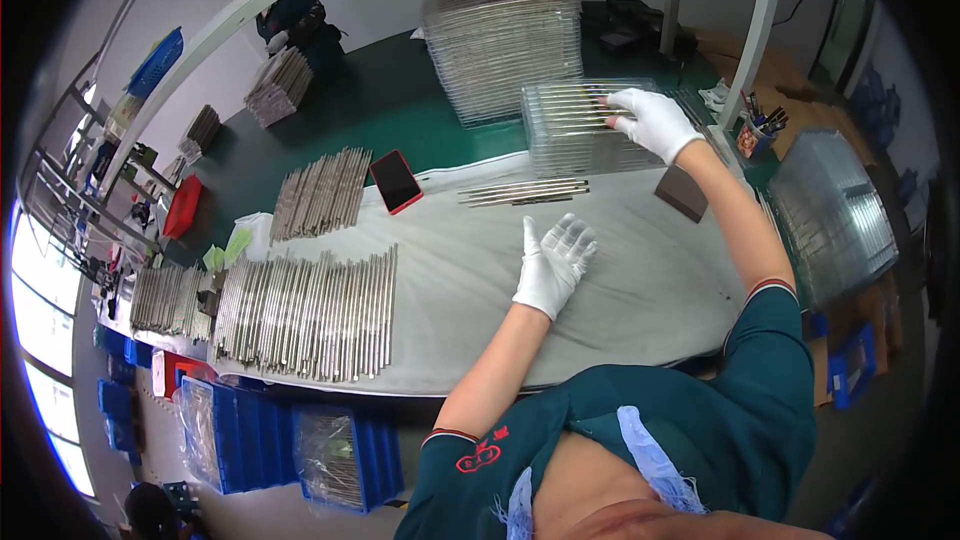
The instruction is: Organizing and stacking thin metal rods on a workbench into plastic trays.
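Observation:
My left hand (555, 265), in a white glove, is raised over the light grey cloth (640, 270) with its palm up and fingers spread. It holds nothing. A few slim metal rods (524, 192) lie on the cloth just beyond it. Farther right, my right hand (655, 125) reaches over a clear plastic tray stack (560, 145). Bare fingertips poke out of its white glove, with thumb and forefinger apart at the ends of shiny metal rods in the top tray. I see nothing clearly gripped between them.
Rows of metal rods (310, 315) cover the cloth's left side, near a red-edged phone (397, 182). A tall tray stack (505, 50) stands at the back. A dark block (682, 194) and pen cup (757, 137) sit right. Blue bins (250, 440) stand below; people are beyond the table.

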### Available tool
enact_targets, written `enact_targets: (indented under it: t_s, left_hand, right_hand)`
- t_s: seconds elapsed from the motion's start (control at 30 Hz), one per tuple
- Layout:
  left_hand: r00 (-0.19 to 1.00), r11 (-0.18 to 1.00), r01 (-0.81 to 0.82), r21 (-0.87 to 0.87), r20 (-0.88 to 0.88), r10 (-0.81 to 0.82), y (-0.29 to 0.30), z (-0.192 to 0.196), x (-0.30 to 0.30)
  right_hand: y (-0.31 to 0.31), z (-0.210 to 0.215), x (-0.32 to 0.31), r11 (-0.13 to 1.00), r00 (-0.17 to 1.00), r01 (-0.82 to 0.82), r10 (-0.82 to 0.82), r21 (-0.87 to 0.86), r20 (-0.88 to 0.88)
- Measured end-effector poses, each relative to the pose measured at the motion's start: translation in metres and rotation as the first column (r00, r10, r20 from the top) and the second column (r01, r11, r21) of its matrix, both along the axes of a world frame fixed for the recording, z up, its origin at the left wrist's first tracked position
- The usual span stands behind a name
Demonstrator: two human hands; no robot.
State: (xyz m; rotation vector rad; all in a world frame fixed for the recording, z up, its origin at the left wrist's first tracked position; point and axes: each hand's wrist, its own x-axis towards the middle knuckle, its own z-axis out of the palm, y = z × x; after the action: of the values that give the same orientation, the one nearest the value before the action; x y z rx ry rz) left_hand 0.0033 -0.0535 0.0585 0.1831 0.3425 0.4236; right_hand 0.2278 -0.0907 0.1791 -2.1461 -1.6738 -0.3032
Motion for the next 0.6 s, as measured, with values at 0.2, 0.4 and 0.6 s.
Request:
enact_targets:
  t_s: [0.2,0.4,0.6]
  left_hand:
    - [0.998,0.999,-0.049,0.015,-0.041,0.050,0.010,-0.009,-0.003]
    - [0.998,0.996,-0.044,0.077,-0.048,0.048,0.011,-0.016,0.003]
    - [0.998,0.994,-0.052,0.097,-0.022,0.054,0.016,-0.023,0.008]
  right_hand:
    - [-0.153,0.016,-0.026,0.960,0.897,0.240,-0.275,0.141,0.345]
    - [-0.317,0.035,0.003,0.249,0.176,0.956,-0.908,0.153,0.380]
    - [-0.407,0.005,0.054,0.350,0.347,0.937,-0.922,-0.018,0.171]
